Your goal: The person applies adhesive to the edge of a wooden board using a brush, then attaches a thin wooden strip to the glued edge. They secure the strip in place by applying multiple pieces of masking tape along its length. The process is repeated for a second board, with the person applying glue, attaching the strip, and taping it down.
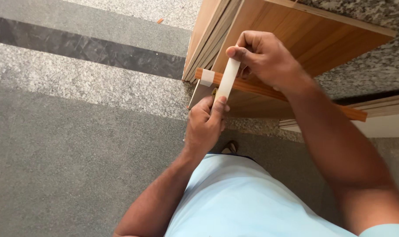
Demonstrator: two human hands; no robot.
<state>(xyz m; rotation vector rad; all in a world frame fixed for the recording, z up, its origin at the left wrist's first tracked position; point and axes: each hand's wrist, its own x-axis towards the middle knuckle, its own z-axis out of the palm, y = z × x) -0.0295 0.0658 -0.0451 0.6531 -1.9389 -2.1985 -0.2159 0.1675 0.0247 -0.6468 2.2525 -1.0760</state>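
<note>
Head view: the left hand (204, 125) and right hand (265, 57) each pinch, fingers closed, one end of a pale cream tape strip (228, 79), stretched across the edge of a brown laminated wooden board (296, 39) above the grey speckled stone floor (76, 145).

Single head view, steep downward, close over hands, wooden panels, granite floor (76, 153).

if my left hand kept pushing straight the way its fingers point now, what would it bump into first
Probably the wooden board's edge. The left hand pinches the lower end of the white tape strip, fingers aimed up toward that edge, where the right hand holds the strip's top. Depth is hard to judge.
</note>
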